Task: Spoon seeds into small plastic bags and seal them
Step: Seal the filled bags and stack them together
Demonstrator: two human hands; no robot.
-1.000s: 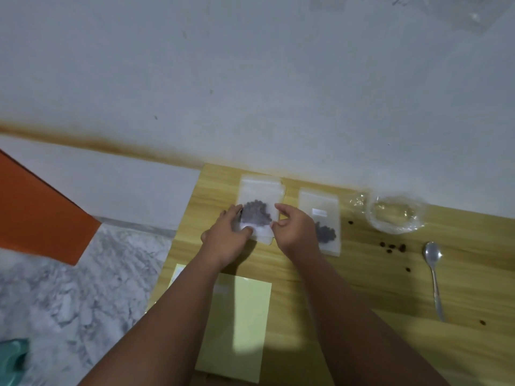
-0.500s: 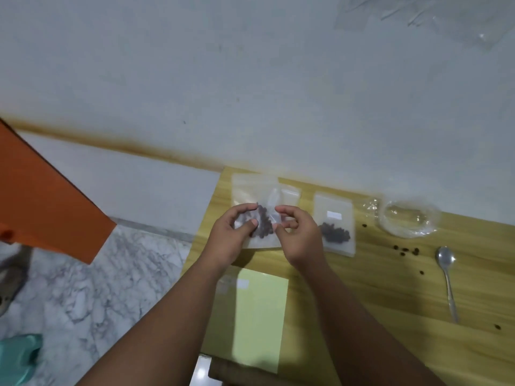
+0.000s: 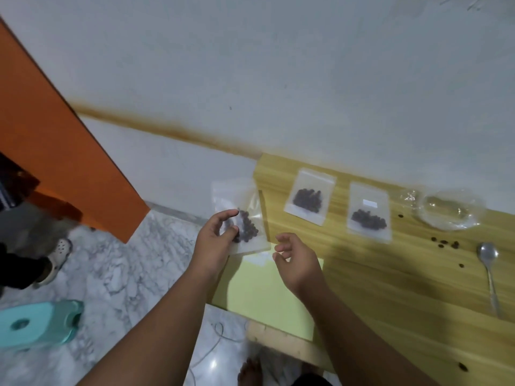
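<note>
Seed bag point(image 3: 246, 205), clear with dark seeds point(image 3: 248, 230), pinched in left hand point(image 3: 214, 242); right hand point(image 3: 298, 261) relaxed.

The left hand point(image 3: 214, 240) pinches a bag point(image 3: 248, 207) of dark seeds point(image 3: 248, 227) between thumb and fingers, at the left edge of the bench point(image 3: 390, 274) and partly over the floor point(image 3: 125, 260). Just right of it, the right hand point(image 3: 298, 260) is apart from the bag, fingers loosely curled and holding nothing, above a yellow sheet point(image 3: 267, 291). Beyond the right hand a second bag point(image 3: 309, 196) and a third bag point(image 3: 367, 213), both filled, lie flat side by side. Farther to its right are a clear bowl point(image 3: 451, 210), loose seeds point(image 3: 444, 243) and a spoon point(image 3: 489, 268).
</note>
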